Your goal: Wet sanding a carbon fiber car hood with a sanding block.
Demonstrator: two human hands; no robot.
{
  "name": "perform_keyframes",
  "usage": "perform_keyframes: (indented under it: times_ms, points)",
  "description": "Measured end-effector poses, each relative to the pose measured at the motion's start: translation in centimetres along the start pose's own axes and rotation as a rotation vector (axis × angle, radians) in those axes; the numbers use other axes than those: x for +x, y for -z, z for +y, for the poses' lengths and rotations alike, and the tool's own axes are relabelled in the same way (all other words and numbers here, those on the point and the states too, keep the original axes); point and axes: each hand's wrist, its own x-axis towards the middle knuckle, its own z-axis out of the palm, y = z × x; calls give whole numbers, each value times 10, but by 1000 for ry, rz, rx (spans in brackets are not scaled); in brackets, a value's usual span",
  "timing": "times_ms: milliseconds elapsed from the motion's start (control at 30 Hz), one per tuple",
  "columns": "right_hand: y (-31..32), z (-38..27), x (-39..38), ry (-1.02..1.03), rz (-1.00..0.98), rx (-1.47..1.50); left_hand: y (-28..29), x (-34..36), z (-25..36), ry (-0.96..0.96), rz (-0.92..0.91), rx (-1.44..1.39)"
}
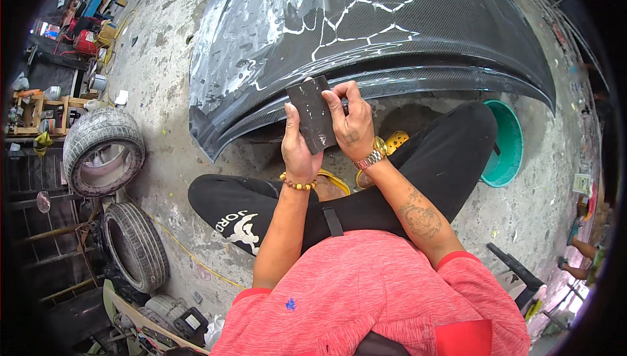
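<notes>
1. Two hands grip one black rectangular block [313, 120], just toward 12 o'clock of view centre: L hand [302, 152] at its 7 w/ thumb along the edge, R hand [353, 124] at its 3 w/ thumb on the face. Both closed round it.
2. Hidden: block's underside & most L fingertips. Block overlaps near edge of carbon-weave car hood [457, 46] in view; can't tell if touching. Hood's far side cut off at 12.
3. Teal bucket [511, 154], 3 o'clock, partly behind the knee; dark bit inside unclear. Another person [586, 261] at 4, cropped & dim.
4. Open room: bare concrete floor [166, 180] btwn hood & tyres at 9–10. Legs crossed below hands, yellow clogs [396, 140] close, so tight at 5–7.
5. Hood: whitish wet film at 11, white cell-like lines at 12–1. Floor stained, patchy. Upper tyre [91, 127] at 9, lower tyre [153, 245] at 8; cluttered shelving [62, 111] at 10.
</notes>
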Motion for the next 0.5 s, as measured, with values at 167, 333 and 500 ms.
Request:
perform_keyframes:
  times_ms: [167, 333, 500]
  points:
    - [-2, -7, 1, -46, 6, 29, -3, 0, 0, -95, -142, -37]
    - [2, -17, 1, -148, -39, 80, -5, 0, 5, -108, -125, 67]
    - [4, -14, 8, 127, -6, -19, -1, 0, 14, -78, -49, 181]
